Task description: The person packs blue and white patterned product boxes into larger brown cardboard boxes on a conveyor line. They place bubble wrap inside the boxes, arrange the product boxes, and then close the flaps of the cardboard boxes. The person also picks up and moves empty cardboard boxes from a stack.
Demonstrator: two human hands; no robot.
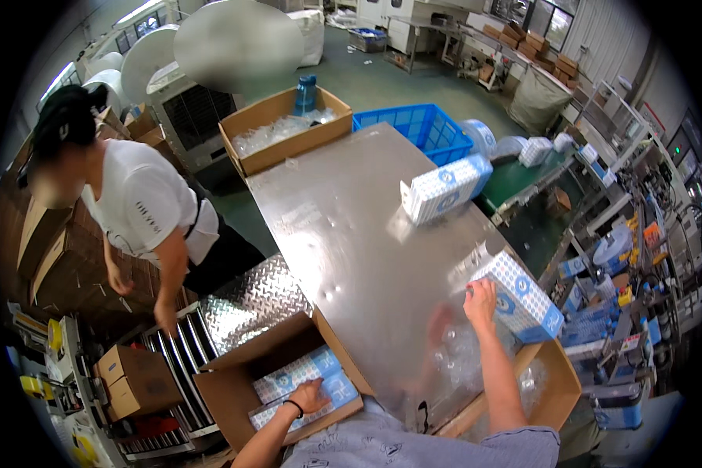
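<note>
My left hand (308, 396), a dark band at its wrist, reaches into an open cardboard box (339, 343). Its fingers lie stretched out over blue-and-white patterned cartons (292, 374) packed inside. On the metal table, my right hand (481, 302) is closed at the near left end of another blue-and-white carton (522, 300); its fingertips are partly hidden. That carton lies tilted at the table's right edge, with an end flap sticking out. A third such carton (448, 187) sits farther back, its end flap also out.
The metal table (343, 226) carries clear plastic pieces (456, 359) near my right forearm. A cardboard tray (285, 132) of clear plastic and a blue basket (413, 129) stand at the far end. On the left, a person (144, 203) leans over a roller conveyor (183, 366). Machinery and a green belt (530, 175) lie right.
</note>
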